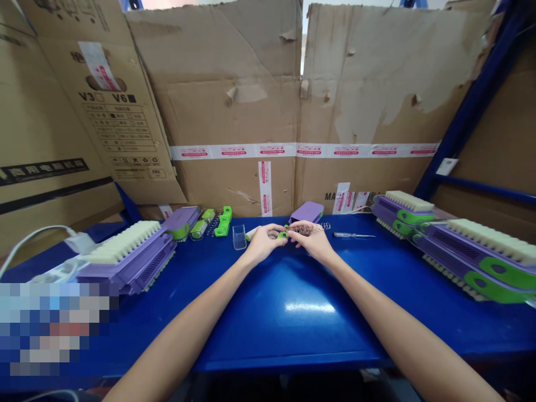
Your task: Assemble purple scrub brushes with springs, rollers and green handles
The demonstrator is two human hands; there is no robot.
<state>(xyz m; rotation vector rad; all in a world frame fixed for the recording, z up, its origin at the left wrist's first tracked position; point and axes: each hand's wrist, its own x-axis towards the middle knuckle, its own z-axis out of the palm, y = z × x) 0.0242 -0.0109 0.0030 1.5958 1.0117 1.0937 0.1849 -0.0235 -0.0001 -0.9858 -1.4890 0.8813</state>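
Observation:
My left hand [263, 244] is closed in a pinch on a small green plastic part [283, 235] above the blue table. From the other side, the fingertips of my right hand [315, 241] close on the same part, so the hands nearly meet. Metal coil springs [325, 226] show just behind my right fingers. A purple housing [309, 211] lies beyond them. Left of my left hand stands a clear plastic box [239, 238]. A screwdriver with a clear handle [354, 235] rests to the right of my right hand.
Purple-and-green brush units with cream bristles are stacked at the left [125, 245] and right [481, 251]. Green pieces [224, 221] and a smaller purple brush unit [182, 221] sit at the back left. Cardboard walls [234, 111] enclose the blue table [268, 329]. A white cable plug [79, 242] is at left.

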